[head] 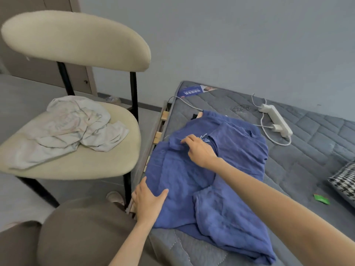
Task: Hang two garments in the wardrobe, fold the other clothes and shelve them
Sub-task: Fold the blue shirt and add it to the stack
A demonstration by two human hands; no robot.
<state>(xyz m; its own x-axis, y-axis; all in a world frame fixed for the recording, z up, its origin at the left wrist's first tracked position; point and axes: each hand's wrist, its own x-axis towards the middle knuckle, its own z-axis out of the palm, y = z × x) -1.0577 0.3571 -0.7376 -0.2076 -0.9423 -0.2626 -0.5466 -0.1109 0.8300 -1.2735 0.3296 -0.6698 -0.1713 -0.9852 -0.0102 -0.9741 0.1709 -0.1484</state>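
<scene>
A blue garment (pixel 226 181) lies spread and partly folded on the grey mattress (pixel 299 160). My left hand (pixel 148 201) holds its near left edge, thumb on top of the cloth and fingers at the mattress side. My right hand (pixel 199 148) reaches across and pinches a fold of the blue cloth near the garment's upper left part. A crumpled white garment (pixel 76 127) lies on the seat of the cream chair (pixel 80 162) to the left. A wooden hanger end (pixel 199 114) and a bit of dark cloth show just beyond the blue garment.
A white power strip (pixel 276 120) with its cables lies on the mattress at the back. A black-and-white patterned cushion (pixel 345 183) sits at the right edge, a green scrap (pixel 321 199) near it. The chair stands close to the bed's left side. Grey wall behind.
</scene>
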